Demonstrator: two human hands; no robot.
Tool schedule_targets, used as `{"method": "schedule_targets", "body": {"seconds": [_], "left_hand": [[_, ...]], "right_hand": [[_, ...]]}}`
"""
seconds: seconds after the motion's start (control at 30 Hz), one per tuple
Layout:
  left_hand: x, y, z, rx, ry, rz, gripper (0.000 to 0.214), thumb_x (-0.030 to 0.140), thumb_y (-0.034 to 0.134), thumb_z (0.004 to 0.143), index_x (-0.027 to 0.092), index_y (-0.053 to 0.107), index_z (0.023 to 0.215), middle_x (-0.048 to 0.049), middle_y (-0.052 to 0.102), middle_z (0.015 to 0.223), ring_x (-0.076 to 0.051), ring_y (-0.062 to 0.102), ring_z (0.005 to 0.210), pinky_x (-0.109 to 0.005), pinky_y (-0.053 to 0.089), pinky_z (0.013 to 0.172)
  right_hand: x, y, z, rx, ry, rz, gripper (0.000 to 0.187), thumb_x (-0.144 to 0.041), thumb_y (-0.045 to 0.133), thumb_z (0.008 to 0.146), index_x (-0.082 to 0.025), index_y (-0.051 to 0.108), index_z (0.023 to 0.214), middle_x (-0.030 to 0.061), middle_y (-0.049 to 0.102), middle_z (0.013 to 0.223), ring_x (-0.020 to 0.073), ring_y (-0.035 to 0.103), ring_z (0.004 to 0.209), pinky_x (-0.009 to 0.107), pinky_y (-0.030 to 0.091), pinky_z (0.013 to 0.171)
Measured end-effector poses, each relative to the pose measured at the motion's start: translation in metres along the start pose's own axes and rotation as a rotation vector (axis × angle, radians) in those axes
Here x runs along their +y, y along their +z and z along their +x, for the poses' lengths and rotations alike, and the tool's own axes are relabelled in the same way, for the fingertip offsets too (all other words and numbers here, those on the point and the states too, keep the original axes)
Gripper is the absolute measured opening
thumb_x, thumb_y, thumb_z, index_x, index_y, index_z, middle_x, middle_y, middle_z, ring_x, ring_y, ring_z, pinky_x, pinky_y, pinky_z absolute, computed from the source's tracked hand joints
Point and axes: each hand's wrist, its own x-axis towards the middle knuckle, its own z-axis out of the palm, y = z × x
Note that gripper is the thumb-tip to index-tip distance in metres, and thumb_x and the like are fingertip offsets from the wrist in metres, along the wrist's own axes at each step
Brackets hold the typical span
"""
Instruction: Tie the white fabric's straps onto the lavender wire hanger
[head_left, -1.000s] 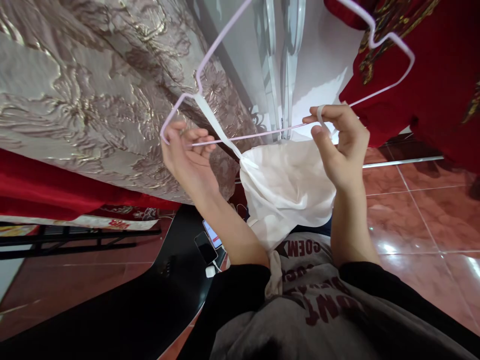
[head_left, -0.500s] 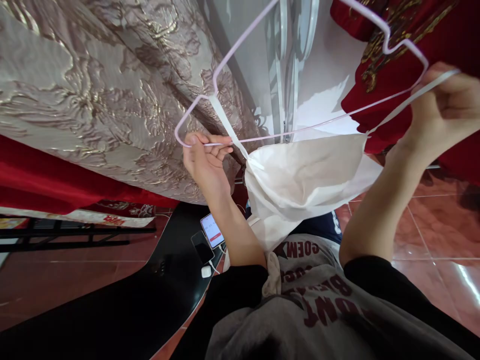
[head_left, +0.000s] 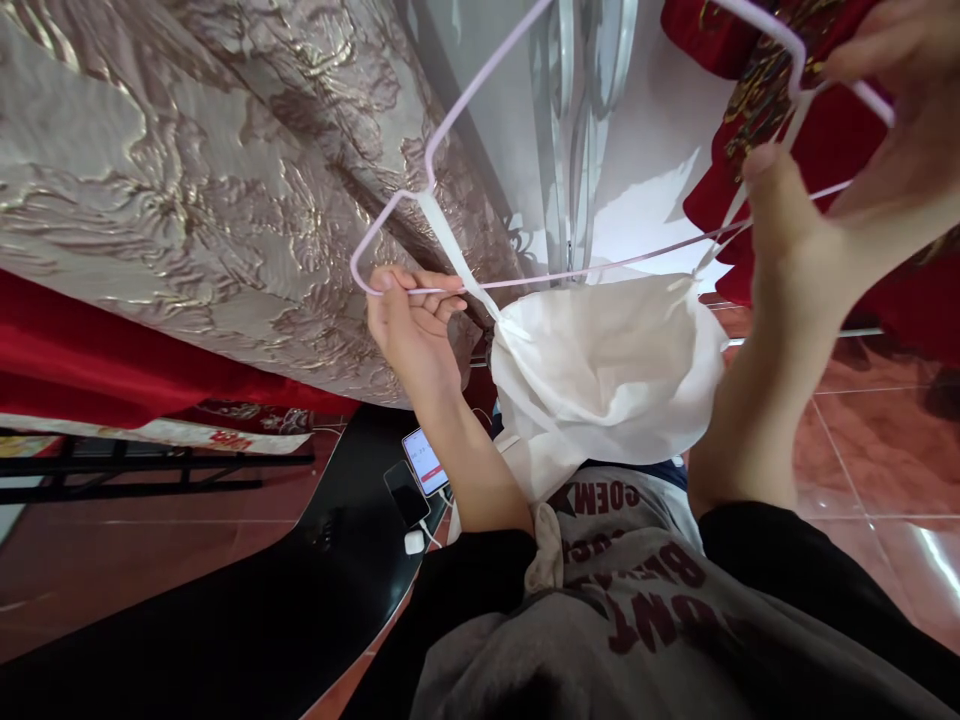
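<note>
A pale pink clothes hanger (head_left: 480,88) is held out in front of me. My left hand (head_left: 416,320) pinches its lower bar near the left corner. A white garment with thin straps (head_left: 607,350), perhaps a camisole, hangs below the bar. Its left strap (head_left: 450,240) is looped over the hanger's left notch, close to my left fingers. At the right notch the other strap (head_left: 796,115) loops over the hanger and runs down behind the bar. Around that notch, my right hand (head_left: 847,170) has its thumb and fingers spread apart; part of it leaves the frame at the right.
Shiny embossed fabric (head_left: 187,200) hangs at the left, and red cloth with gold trim (head_left: 750,130) at the right. Two phones, one with a lit screen (head_left: 424,462) and one dark (head_left: 406,494), lie with a white charger (head_left: 414,542) on a black bench (head_left: 247,590).
My right hand has moved up and has let go of the right strap, which now sits over the hanger's right notch. That side of the garment has drawn inward. My left hand stays put.
</note>
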Motion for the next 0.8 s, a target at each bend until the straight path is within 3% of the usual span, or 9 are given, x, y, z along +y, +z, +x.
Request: {"method": "schedule_targets", "body": {"seconds": [0.07,0.1,0.17,0.23,0.33,0.4,0.53,0.67,0.8], "left_hand": [[0.000,0.001,-0.001,0.015,-0.009,0.017,0.040,0.057,0.063,0.113,0.028,0.048,0.091,-0.0026,0.075,0.078,-0.019,0.074,0.074,-0.031,0.058,0.066],[0.000,0.001,-0.001,0.016,-0.015,0.012,0.040,0.058,0.063,0.113,0.028,0.048,0.091,-0.0027,0.074,0.079,-0.019,0.074,0.075,-0.032,0.058,0.066],[-0.001,0.001,-0.003,0.009,-0.025,-0.036,0.039,0.059,0.063,0.114,0.028,0.051,0.093,-0.0024,0.074,0.080,-0.019,0.073,0.077,-0.031,0.058,0.068],[-0.002,0.001,-0.005,0.002,-0.048,-0.121,0.034,0.056,0.062,0.115,0.028,0.057,0.098,-0.0024,0.075,0.085,-0.018,0.074,0.083,-0.031,0.061,0.076],[0.000,0.000,-0.009,-0.060,-0.123,-0.172,0.031,0.056,0.067,0.113,0.026,0.066,0.105,-0.0066,0.081,0.102,-0.019,0.078,0.100,-0.035,0.064,0.096],[0.004,-0.002,-0.013,-0.173,-0.193,-0.079,0.039,0.063,0.073,0.107,0.024,0.071,0.104,-0.0115,0.082,0.109,-0.025,0.081,0.108,-0.042,0.065,0.103],[0.026,-0.007,-0.023,-0.353,-0.246,0.164,0.044,0.065,0.077,0.103,0.021,0.081,0.104,-0.0152,0.084,0.105,-0.034,0.083,0.112,-0.045,0.067,0.099],[0.053,-0.015,-0.033,-0.479,-0.200,0.289,0.036,0.058,0.078,0.106,0.023,0.087,0.109,-0.0138,0.085,0.109,-0.031,0.082,0.112,-0.042,0.066,0.099],[0.063,-0.017,-0.023,-0.446,-0.067,0.001,0.035,0.057,0.080,0.104,0.023,0.088,0.108,-0.0098,0.081,0.100,-0.027,0.080,0.097,-0.035,0.066,0.080]], "right_hand": [[-0.003,0.014,-0.020,-0.019,-0.194,-0.053,0.022,-0.051,0.078,0.099,-0.033,0.085,0.111,0.0040,0.075,0.108,0.0293,0.070,0.116,0.050,0.055,0.114],[-0.004,0.020,-0.030,-0.097,-0.210,-0.088,0.025,-0.054,0.074,0.102,-0.034,0.083,0.114,0.0039,0.077,0.107,0.0297,0.073,0.112,0.053,0.059,0.107],[-0.005,0.030,-0.050,-0.350,-0.052,-0.126,0.025,-0.056,0.071,0.105,-0.035,0.080,0.113,0.0016,0.080,0.106,0.0276,0.076,0.106,0.053,0.060,0.104],[-0.006,0.036,-0.065,-0.491,0.053,-0.176,0.023,-0.053,0.071,0.105,-0.034,0.081,0.112,0.0008,0.082,0.104,0.0260,0.075,0.100,0.056,0.058,0.105],[-0.008,0.042,-0.075,-0.440,0.052,-0.198,0.017,-0.041,0.068,0.107,-0.035,0.082,0.114,-0.0005,0.084,0.104,0.0246,0.073,0.097,0.058,0.054,0.106],[-0.009,0.044,-0.077,-0.409,0.046,-0.179,0.017,-0.039,0.066,0.108,-0.036,0.082,0.113,-0.0011,0.084,0.105,0.0247,0.074,0.098,0.058,0.054,0.106],[-0.004,0.045,-0.078,-0.375,0.050,-0.199,0.021,-0.045,0.062,0.109,-0.035,0.080,0.108,-0.0005,0.082,0.102,0.0255,0.073,0.102,0.064,0.050,0.120],[0.004,0.040,-0.077,-0.357,0.057,-0.207,0.020,-0.047,0.064,0.109,-0.036,0.079,0.103,-0.0011,0.080,0.098,0.0244,0.072,0.102,0.067,0.044,0.128],[0.001,0.034,-0.074,-0.362,0.076,-0.206,0.024,-0.045,0.060,0.111,-0.034,0.078,0.101,-0.0002,0.077,0.094,0.0234,0.071,0.100,0.069,0.040,0.132]]}}
